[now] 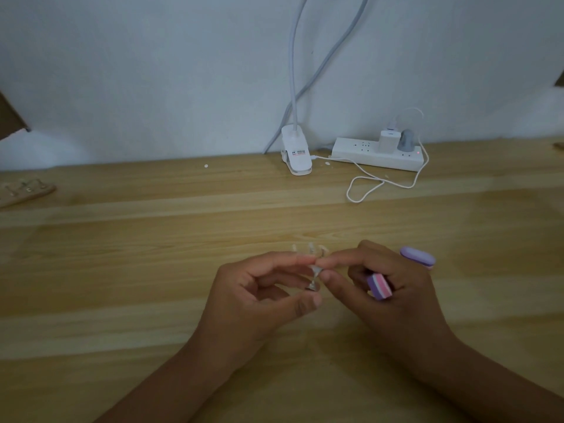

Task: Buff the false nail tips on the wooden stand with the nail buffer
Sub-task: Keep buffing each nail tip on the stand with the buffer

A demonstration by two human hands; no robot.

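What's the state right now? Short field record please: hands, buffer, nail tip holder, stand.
left hand: holds nail tip holder, metal base down
right hand: pinches the holder's top; nail buffer tucked among its other fingers
buffing: buffer not touching the holder
wooden stand: far left on table, untouched

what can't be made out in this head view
All in the head view:
1. false nail tip: mostly covered by fingertips of left hand and right hand.
2. nail buffer: middle hidden by right-hand fingers.
3. wooden stand: cut by left edge, dim, blurred.
4. clip lamp: head beyond top edge.
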